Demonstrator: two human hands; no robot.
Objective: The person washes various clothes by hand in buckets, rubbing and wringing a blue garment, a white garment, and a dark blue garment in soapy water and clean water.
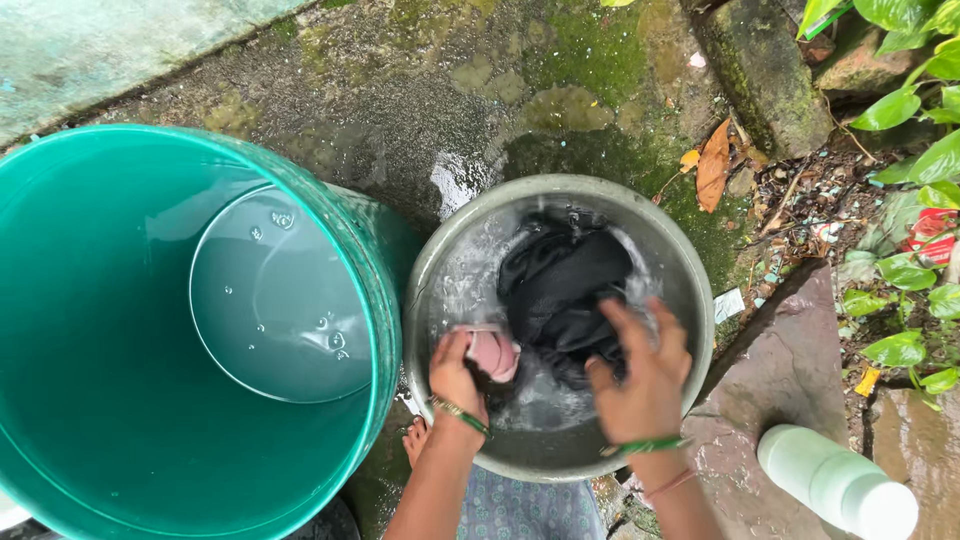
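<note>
At the frame's centre, your left hand (455,375) had its fingers closed around a pink cloth (494,353) while your right hand (640,375), fingers spread, pressed on the dark cloth (560,285) in the soapy metal basin (690,290), just right of the green bucket (120,300).

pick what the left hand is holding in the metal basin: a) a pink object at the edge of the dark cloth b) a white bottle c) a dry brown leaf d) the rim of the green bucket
a: the left hand grips a pink object next to the dark cloth in the soapy water of the metal basin, while the right hand presses on the cloth.
</note>
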